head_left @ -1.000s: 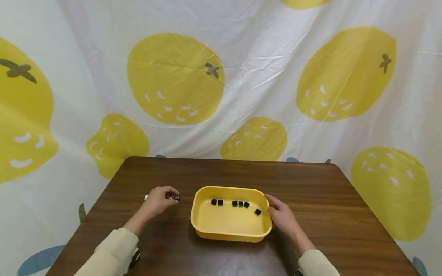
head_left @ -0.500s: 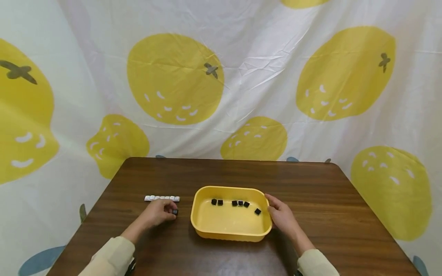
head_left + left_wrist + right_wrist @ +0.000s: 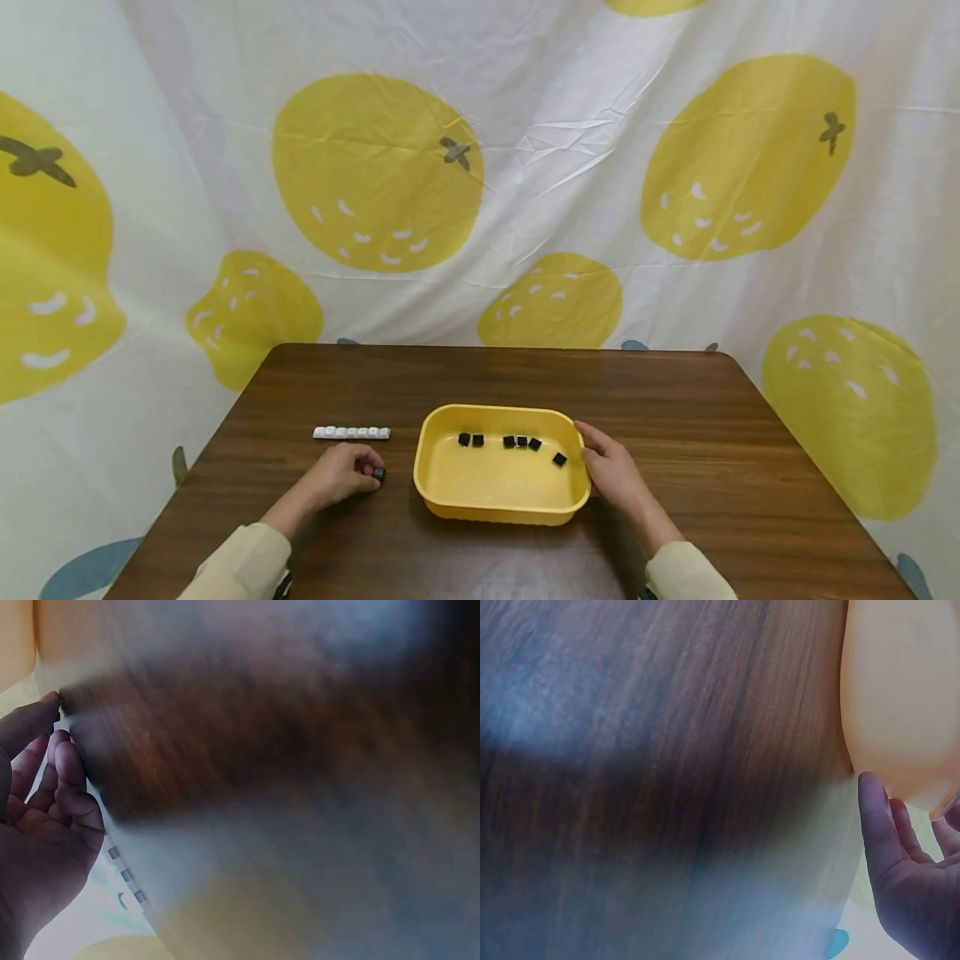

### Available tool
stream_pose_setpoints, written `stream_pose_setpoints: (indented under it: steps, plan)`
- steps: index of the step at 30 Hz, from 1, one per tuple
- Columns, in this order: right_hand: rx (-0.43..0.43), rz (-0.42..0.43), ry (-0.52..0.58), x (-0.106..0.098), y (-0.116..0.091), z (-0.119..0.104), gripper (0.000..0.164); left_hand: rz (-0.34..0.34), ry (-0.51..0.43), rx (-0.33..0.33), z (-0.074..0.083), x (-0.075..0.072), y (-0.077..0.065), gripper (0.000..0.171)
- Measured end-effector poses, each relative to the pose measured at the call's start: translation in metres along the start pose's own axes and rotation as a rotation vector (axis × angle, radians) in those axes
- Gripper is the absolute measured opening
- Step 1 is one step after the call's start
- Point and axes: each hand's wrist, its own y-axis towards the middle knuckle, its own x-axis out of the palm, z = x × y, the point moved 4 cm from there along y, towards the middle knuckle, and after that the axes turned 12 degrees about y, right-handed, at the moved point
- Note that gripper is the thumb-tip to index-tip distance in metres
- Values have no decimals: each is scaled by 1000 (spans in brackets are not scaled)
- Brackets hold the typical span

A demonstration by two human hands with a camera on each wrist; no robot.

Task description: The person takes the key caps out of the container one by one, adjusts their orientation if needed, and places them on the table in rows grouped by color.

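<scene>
Table [image 3: 675, 417] with dark brown wood grain running mostly crosswise; its 2 far corners are rounded. Beyond the table's far edge, and past its left and right sides, a white cloth [image 3: 555, 200] hangs, its yellow fruit prints [image 3: 378, 171] numbering 7 at least in part in the head view; 3 bear grey-green stem marks [image 3: 831, 133]. A blue leaf print [image 3: 93, 575] lies left of the table's near part. High above the table, glossy creases [image 3: 570, 142] catch light; pale sheen [image 3: 525, 712] spreads across the table top.

Looks forward and down from head, close from wrists, sharing yellow tub [image 3: 498, 490] between head-view centre and right-wrist upper right.
</scene>
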Motion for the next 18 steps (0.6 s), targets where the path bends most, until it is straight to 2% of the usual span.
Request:
stream_pose_setpoints:
  steps: [12,18]
  plan:
    - [-1,-2,-11,0,-2,-1,48,-24,-3,4,1,-1,1,24]
    - [-2,-2,1,0,-2,0,48,-12,30,25,2,-9,2,26]
